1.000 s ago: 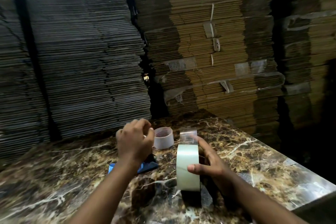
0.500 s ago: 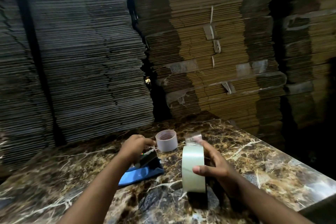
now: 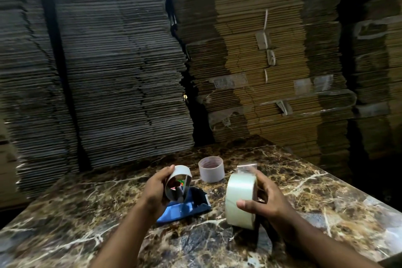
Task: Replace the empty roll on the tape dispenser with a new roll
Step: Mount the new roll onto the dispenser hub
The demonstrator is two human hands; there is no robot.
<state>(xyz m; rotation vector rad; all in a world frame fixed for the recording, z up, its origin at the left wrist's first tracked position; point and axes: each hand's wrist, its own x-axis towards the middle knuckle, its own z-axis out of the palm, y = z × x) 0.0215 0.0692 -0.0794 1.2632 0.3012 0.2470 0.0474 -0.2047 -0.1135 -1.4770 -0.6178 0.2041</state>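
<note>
My left hand (image 3: 155, 190) grips an empty cardboard core (image 3: 178, 183), held on edge just above the blue and black tape dispenser (image 3: 185, 208) that lies on the marble table (image 3: 315, 198). My right hand (image 3: 266, 200) holds a full roll of clear tape (image 3: 239, 200) upright on its edge, with a loose flap of tape (image 3: 247, 168) sticking up from its top. A second empty core (image 3: 211, 168) stands on the table behind the two hands. Part of the dispenser is hidden by my left hand.
Tall stacks of flattened cardboard (image 3: 121, 72) rise right behind the table, grey at left and brown at right (image 3: 261, 61). The table's right edge (image 3: 369, 198) drops into a dark gap.
My left hand was down at the dispenser; it now holds an empty core lifted above it. The right hand and full roll have stayed about where they were.
</note>
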